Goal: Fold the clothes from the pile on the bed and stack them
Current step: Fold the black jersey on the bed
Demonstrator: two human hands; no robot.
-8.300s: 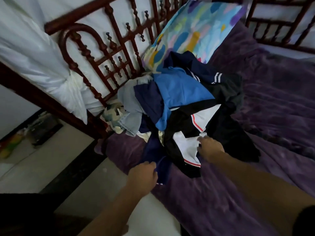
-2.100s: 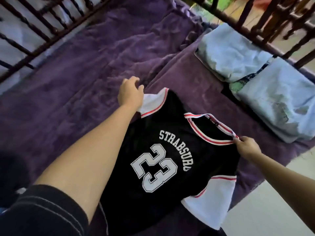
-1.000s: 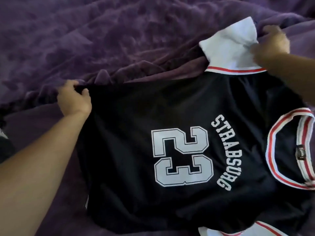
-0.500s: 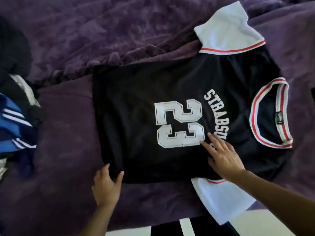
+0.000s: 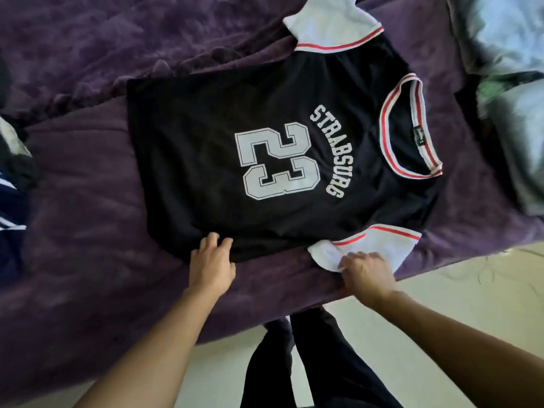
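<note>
- Purple blanket (image 5: 88, 201) covers the bed; black "23" jersey (image 5: 279, 148) lies flat on it, print up, collar to my right.
- I see left hand (image 5: 212, 265) at the near hem, fingers (image 5: 219, 241) spread loosely, touching fabric w/o gripping, prob. to pin it flat.
- Right hand (image 5: 366, 273) has fingers closed on the near white sleeve (image 5: 374, 248), likely to fold it inward.
- Folded light-blue clothes (image 5: 512, 92) sit at the far right, the stack it's headed for.

— Where are the hands?
— Both arms reach forward. The left hand (image 5: 212, 265) lies palm down, fingers spread.
— And the other?
— The right hand (image 5: 366, 273) is curled, fingers pinched together.
</note>
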